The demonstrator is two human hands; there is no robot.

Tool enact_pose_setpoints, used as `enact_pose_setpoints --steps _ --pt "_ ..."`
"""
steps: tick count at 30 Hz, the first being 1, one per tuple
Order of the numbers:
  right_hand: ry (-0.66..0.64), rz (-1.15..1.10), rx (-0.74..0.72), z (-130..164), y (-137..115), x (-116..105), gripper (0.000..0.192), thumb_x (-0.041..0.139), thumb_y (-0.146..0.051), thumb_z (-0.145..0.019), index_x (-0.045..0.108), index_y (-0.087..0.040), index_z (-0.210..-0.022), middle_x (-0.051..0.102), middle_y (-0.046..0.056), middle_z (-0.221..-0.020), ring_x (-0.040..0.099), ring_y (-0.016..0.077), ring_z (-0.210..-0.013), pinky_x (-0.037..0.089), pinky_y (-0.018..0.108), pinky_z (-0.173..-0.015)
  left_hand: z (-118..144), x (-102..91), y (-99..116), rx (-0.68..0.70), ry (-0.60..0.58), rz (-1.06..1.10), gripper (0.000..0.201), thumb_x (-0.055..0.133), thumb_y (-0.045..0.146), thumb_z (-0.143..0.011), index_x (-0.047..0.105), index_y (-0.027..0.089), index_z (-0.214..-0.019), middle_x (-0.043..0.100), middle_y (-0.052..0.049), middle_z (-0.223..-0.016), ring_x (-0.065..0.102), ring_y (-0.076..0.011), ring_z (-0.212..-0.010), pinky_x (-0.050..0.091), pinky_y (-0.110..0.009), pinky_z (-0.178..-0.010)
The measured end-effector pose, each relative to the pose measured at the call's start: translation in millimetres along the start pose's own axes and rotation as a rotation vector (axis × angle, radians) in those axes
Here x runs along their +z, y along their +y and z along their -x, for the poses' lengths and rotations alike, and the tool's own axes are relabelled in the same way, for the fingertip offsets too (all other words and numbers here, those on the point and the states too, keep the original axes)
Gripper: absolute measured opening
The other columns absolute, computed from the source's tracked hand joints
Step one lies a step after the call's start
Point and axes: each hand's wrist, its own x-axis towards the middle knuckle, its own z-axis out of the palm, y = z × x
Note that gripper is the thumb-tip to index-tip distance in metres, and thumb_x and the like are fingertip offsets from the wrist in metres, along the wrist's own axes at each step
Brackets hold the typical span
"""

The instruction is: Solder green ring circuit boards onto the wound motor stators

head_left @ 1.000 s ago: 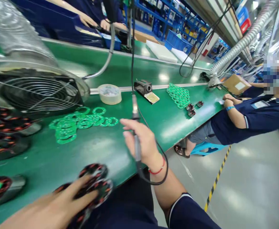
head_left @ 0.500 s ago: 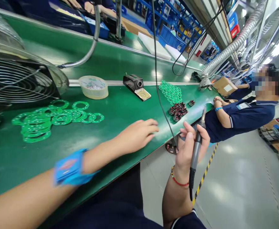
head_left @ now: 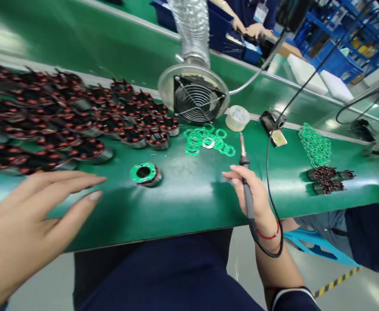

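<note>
Green-capped stator [head_left: 145,173] unlabelled; L hand [head_left: 23,224] fingers spread, empty; R hand [head_left: 254,196] clamped on soldering iron [head_left: 246,181].

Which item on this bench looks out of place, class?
One wound coil part with a green ring on top sits alone on the green bench, apart from the crowded batch of ringless coils. The right hand holds a soldering iron.

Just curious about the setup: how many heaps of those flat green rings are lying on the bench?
2. One heap of green rings lies in front of the fan; the other heap lies farther right, behind the small dark coils. More may lie out of view.
</note>
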Motion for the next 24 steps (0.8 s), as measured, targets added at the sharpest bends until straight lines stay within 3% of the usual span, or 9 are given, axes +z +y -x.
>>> enact_pose_setpoints --steps 2,5,9,13,16,19,21,24 --pt "-0.099 -0.049 0.008 -17 -3 18 0.023 0.054 -0.024 -0.105 0.065 -0.029 -0.124 0.082 0.003 -0.113 0.081 0.0187 -0.099 0.066 0.037 -0.092 -3 1.7 1 0.043 -0.011 -0.031 0.032 0.046 0.050 -0.099 0.061 0.035 -0.123 0.060 -0.002 -0.118 0.063 -0.0335 -0.117 0.051 -0.057 -0.114" --pt "-0.183 -0.094 0.061 -39 -6 43 0.024 0.059 -0.024 -0.100 0.061 -0.030 -0.123 0.079 0.004 -0.115 0.079 0.0195 -0.102 0.065 0.038 -0.093 -13 16.3 3 0.137 -0.096 -0.031 0.044 0.043 0.054 -0.102 0.053 0.026 -0.135 0.059 -0.009 -0.129 0.061 -0.0336 -0.125 0.055 -0.053 -0.112" --pt "-0.124 -0.107 0.203 -56 1 65 0.031 0.061 -0.025 -0.095 0.052 -0.029 -0.124 0.075 0.007 -0.124 0.078 0.0206 -0.102 0.063 0.042 -0.093 -32 45.3 9 0.209 -0.214 -0.037 0.058 0.043 0.051 -0.102 0.043 0.018 -0.150 0.054 -0.018 -0.146 0.057 -0.0387 -0.135 0.052 -0.056 -0.114" --pt "-0.048 -0.120 0.269 -58 15 74 0.035 0.062 -0.024 -0.093 0.048 -0.028 -0.125 0.074 0.009 -0.128 0.078 0.0173 -0.095 0.062 0.039 -0.091 -50 57.7 22 0.237 -0.310 -0.170 0.051 0.050 0.046 -0.100 0.056 0.018 -0.142 0.064 -0.017 -0.132 0.065 -0.0377 -0.118 0.056 -0.053 -0.102" --pt "0.021 -0.111 0.253 -51 24 77 0.034 0.062 -0.024 -0.093 0.049 -0.027 -0.125 0.074 0.010 -0.128 0.078 0.0165 -0.093 0.062 0.037 -0.090 -44 44.2 22 0.236 -0.397 -0.240 0.043 0.053 0.043 -0.097 0.065 0.021 -0.132 0.069 -0.014 -0.118 0.069 -0.0348 -0.103 0.058 -0.049 -0.094" --pt "0.066 -0.066 0.227 -42 33 77 0.036 0.061 -0.025 -0.095 0.052 -0.026 -0.130 0.077 0.010 -0.121 0.078 0.0171 -0.093 0.062 0.037 -0.089 -13 18.1 1 0.208 -0.430 -0.174 0.040 0.050 0.044 -0.098 0.067 0.026 -0.129 0.070 -0.011 -0.119 0.072 -0.0295 -0.093 0.059 -0.041 -0.082" --pt "0.068 -0.060 0.217 -38 39 76 0.036 0.062 -0.025 -0.096 0.052 -0.026 -0.131 0.077 0.010 -0.121 0.077 0.0161 -0.090 0.062 0.035 -0.088 13 -1.2 -26 0.094 -0.373 -0.144 0.041 0.044 0.047 -0.100 0.065 0.028 -0.129 0.069 -0.008 -0.125 0.074 -0.0259 -0.090 0.058 -0.038 -0.076" --pt "0.091 -0.092 0.197 -36 44 75 0.034 0.063 -0.027 -0.097 0.053 -0.027 -0.129 0.076 0.011 -0.128 0.077 0.0147 -0.087 0.063 0.035 -0.087 45 -26.2 -72 -0.148 -0.166 -0.270 0.050 0.039 0.058 -0.100 0.064 0.025 -0.129 0.067 -0.008 -0.121 0.072 -0.0275 -0.092 0.056 -0.040 -0.072"
